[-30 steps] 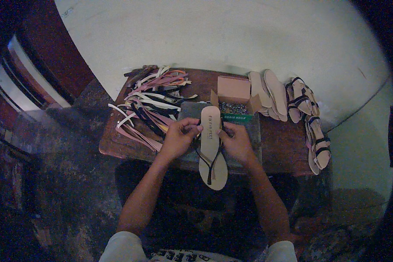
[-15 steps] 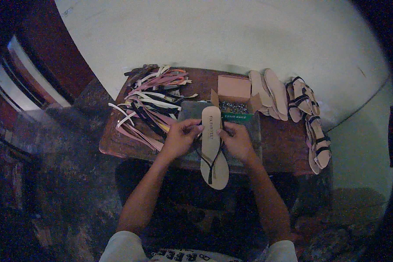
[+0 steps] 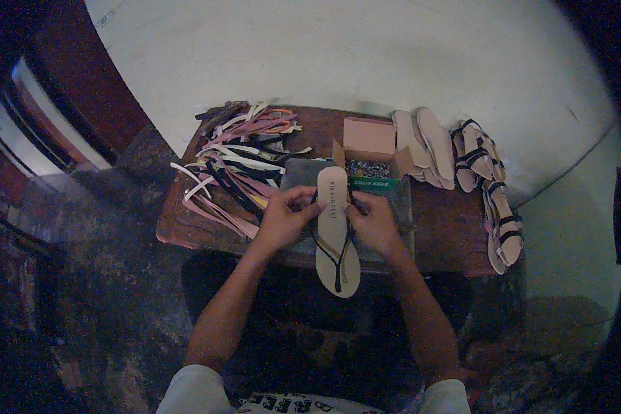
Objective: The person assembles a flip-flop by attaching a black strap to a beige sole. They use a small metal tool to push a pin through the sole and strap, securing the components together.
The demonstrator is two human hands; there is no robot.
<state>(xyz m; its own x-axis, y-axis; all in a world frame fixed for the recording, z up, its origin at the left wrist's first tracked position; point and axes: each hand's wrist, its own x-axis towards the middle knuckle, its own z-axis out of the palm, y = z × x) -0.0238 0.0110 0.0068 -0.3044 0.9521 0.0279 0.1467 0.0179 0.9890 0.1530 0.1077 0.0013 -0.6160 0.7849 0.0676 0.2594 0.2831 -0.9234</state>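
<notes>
Head view: the left grip (image 3: 288, 218) and right grip (image 3: 373, 221) pinch the sandal (image 3: 332, 231) by its sides, over the near edge of the bench (image 3: 448, 238). Were one grip to slacken, the sandal could tip or its strap (image 3: 337, 259) skew; a knocked box (image 3: 399, 183) could spill nails (image 3: 367, 168). Dark lettering runs along the sole; pale lettering marks the box's green front.

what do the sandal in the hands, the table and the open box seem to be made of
Sandal sole: perhaps leather or synthetic, matt, with a smooth-looking beige surface. Its dark strap could be leather or imitation, narrow and bent.
Table: probably varnished wood, reddish-brown with worn patches.
Box: likely cardboard, matt inside, with thin folded-out flaps.
</notes>
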